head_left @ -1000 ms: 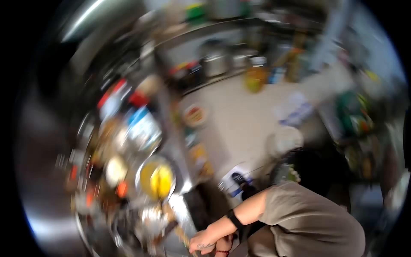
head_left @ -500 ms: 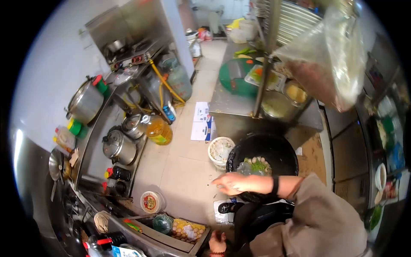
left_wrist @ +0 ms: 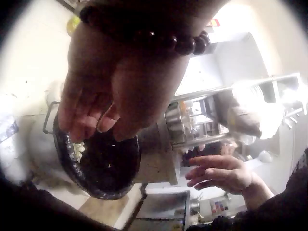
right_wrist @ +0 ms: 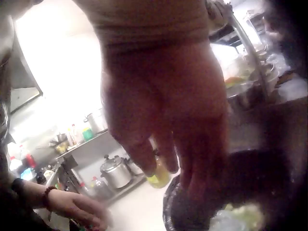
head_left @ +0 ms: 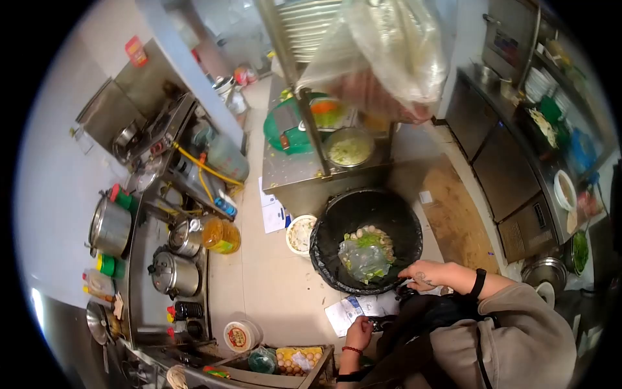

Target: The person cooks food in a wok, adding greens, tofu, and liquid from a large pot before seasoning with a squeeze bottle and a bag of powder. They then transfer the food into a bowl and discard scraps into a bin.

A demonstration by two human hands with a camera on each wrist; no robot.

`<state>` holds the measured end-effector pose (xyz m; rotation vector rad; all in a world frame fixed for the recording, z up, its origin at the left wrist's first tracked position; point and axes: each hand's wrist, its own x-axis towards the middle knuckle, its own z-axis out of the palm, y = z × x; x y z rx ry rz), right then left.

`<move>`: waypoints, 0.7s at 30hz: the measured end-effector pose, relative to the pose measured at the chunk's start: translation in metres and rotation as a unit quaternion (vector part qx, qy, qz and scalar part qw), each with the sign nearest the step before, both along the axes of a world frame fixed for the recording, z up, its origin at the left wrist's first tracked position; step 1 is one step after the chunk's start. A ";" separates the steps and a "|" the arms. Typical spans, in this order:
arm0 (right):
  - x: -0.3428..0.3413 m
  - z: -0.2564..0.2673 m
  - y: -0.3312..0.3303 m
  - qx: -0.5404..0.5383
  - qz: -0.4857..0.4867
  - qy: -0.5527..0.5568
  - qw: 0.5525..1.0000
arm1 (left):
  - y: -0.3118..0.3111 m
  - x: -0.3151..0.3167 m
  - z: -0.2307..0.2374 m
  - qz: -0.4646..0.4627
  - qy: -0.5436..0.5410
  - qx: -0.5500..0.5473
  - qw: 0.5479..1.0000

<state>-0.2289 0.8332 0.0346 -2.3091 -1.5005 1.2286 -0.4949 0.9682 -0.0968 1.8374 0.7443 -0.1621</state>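
My right hand [head_left: 427,275] hangs at the near right rim of a large bin [head_left: 403,217] lined with a black bag. Its fingers are loosely bent and hold nothing. Inside the bin lie a crumpled clear plastic bag [head_left: 367,259], green vegetable scraps [head_left: 369,240] and several pale round bits. My left hand [head_left: 359,332], with a red bead bracelet at its wrist, is lower and to the left, above papers on the floor. In the left wrist view the left hand [left_wrist: 110,96] has relaxed fingers with nothing between them. The right wrist view shows the right hand's fingers [right_wrist: 199,163] pointing down, overlapping the bin.
Beside the bin stands a white bucket [head_left: 291,244]. Behind it is a steel table [head_left: 285,175] with a green cutting board [head_left: 275,126], below a hanging plastic bag of meat [head_left: 382,58]. An egg crate [head_left: 299,362] is near front left. Pots and an oil jug [head_left: 220,235] line the left.
My head view has swung from a counter with a bowl of yellow contents to the bin and floor. The right hand has moved from left of the bin to its near right rim.
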 end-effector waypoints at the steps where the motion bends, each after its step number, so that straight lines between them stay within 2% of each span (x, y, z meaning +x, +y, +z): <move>1: 0.002 0.003 -0.007 -0.004 -0.002 0.006 1.000 | -0.002 0.004 -0.002 -0.012 0.007 0.010 1.000; 3: 0.005 0.015 -0.023 -0.014 -0.002 0.016 1.000 | -0.006 0.011 -0.008 -0.031 0.018 0.029 0.999; 4: 0.009 0.025 -0.030 -0.022 0.006 0.020 1.000 | -0.009 0.017 -0.005 -0.015 0.049 0.002 0.999; 7: 0.037 0.020 -0.067 -0.014 -0.031 0.115 0.993 | -0.021 0.038 -0.021 -0.020 0.083 -0.007 0.996; 8: 0.049 0.010 -0.086 0.026 -0.035 0.098 0.994 | -0.025 0.051 -0.025 -0.051 0.106 0.017 0.993; 10: 0.076 -0.009 -0.125 0.087 -0.067 0.072 0.991 | -0.042 0.093 0.003 -0.089 0.115 0.036 0.989; 12: 0.111 -0.031 -0.167 0.144 -0.089 0.060 0.984 | -0.062 0.131 -0.009 -0.102 0.105 0.044 0.988; 15: 0.163 -0.040 -0.223 0.118 -0.136 0.060 0.982 | -0.104 0.200 0.009 -0.123 0.102 0.083 0.984; 16: 0.181 -0.052 -0.243 0.140 -0.171 0.110 0.969 | -0.118 0.220 0.009 -0.122 0.099 0.092 0.983; 19: 0.232 -0.057 -0.296 0.145 -0.199 0.069 0.967 | -0.158 0.277 0.007 -0.114 0.101 0.076 0.985; 20: 0.248 -0.051 -0.309 0.100 -0.197 0.027 0.975 | -0.171 0.296 0.009 -0.124 0.138 0.072 0.980; 21: 0.264 -0.056 -0.323 0.117 -0.226 0.045 0.966 | -0.180 0.311 0.004 -0.145 0.116 0.096 0.978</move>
